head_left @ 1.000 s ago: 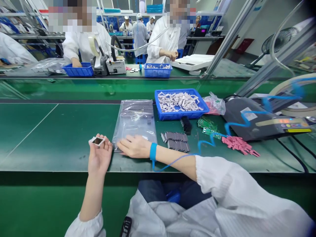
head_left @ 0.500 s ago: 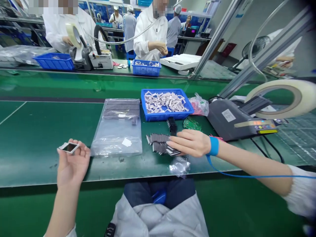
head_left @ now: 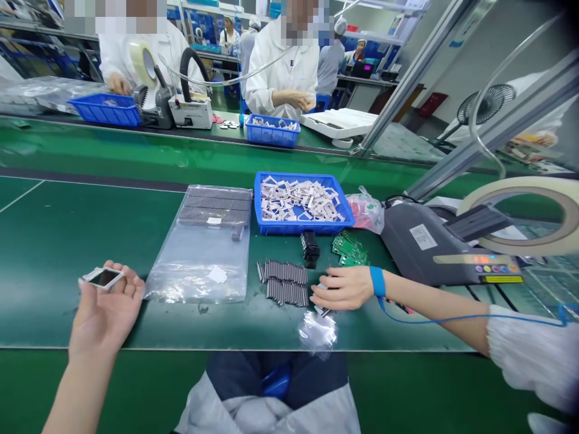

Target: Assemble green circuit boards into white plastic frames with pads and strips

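In our left hand (head_left: 106, 316), thumb and fingers grip a small white rectangular frame with a dark panel (head_left: 105, 278) above the green tabletop (head_left: 90, 223). Our right hand (head_left: 346, 288) curls palm-down beside the neat rows of thin dark-and-white strips (head_left: 286, 282); we cannot tell whether it grips anything. Beyond lies a blue plastic tray (head_left: 301, 229) of white frames.

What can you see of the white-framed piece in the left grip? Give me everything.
The white-framed piece is small, flat and roughly rectangular: a pale rim, plastic by its look, around a dark, glossy panel resembling a screen. It sits in the left grip, panel side showing, with the thumb at its left end and the fingers by its far side and right end. It appears held above the green bench, left of the clear bag. Its underside is hidden.
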Tool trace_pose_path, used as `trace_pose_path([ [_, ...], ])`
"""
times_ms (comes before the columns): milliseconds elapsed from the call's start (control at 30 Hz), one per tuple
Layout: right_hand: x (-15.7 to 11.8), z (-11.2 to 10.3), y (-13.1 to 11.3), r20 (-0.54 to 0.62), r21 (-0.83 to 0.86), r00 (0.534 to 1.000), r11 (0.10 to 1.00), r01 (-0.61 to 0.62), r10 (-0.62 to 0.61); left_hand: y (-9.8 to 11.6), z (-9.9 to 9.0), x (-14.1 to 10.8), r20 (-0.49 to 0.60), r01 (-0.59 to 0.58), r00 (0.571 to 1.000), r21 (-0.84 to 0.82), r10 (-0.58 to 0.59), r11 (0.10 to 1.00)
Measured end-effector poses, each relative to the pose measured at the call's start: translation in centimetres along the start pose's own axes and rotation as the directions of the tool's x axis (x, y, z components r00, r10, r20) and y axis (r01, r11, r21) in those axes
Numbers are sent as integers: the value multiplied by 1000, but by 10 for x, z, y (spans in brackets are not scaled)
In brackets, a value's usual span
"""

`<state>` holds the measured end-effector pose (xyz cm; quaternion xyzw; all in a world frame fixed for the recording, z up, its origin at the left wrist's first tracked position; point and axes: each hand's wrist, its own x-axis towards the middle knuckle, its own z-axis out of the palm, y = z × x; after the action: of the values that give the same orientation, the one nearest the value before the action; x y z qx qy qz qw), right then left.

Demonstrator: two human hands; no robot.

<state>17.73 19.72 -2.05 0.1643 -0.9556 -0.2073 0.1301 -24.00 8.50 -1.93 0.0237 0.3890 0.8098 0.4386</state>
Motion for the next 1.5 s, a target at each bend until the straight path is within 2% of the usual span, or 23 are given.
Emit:
trace_pose_path([
  [233, -7, 18, -2, -58, 76, 998, 997, -5, 9, -1, -2, 3, 1, 1, 1000, 21, -1, 1000],
  [367, -9, 21, -1, -38, 98, 999, 995, -24, 28, -1, 2, 1, -5, 18, 1000, 15, -18, 1000],
  [533, -15, 17, 0, 17, 81, 992, 989, -123, 122, -1, 7, -2, -16, 8, 1000, 23, -8, 1000],
  [700, -20, 14, -3, 15, 52, 975, 974, -222, 221, 0, 6, -2, -14, 14, 1000, 17, -13, 1000],
  [1000, -23, -7, 1, -48, -28, 888, 888, -458, 457, -1, 5, -3, -14, 19, 1000, -32, -19, 999],
  [1133, -20, -21, 4, -106, -50, 854, 855, -516, 509, 0, 5, -1, -23, 27, 999, -55, -29, 998],
  [1233, -1, -29, 10, -149, -30, 832, 838, -544, 535, 1, 3, 1, -37, 42, 998, -68, -45, 997],
  [1300, 24, -31, 13, -168, 5, 813, 825, -565, 558, 2, 0, 3, -46, 62, 997, -73, -66, 995],
  [1400, 80, -27, 5, -192, 131, 802, 824, -551, 566, 4, -4, 5, -50, 83, 995, -75, -87, 994],
  [1467, 124, -19, -10, -249, 322, 829, 850, -416, 500, 4, -7, 6, -50, 79, 995, -78, -83, 994],
  [1500, 146, -14, -20, -214, 393, 822, 816, -423, 529, 4, -8, 6, -49, 79, 995, -80, -83, 994],
])
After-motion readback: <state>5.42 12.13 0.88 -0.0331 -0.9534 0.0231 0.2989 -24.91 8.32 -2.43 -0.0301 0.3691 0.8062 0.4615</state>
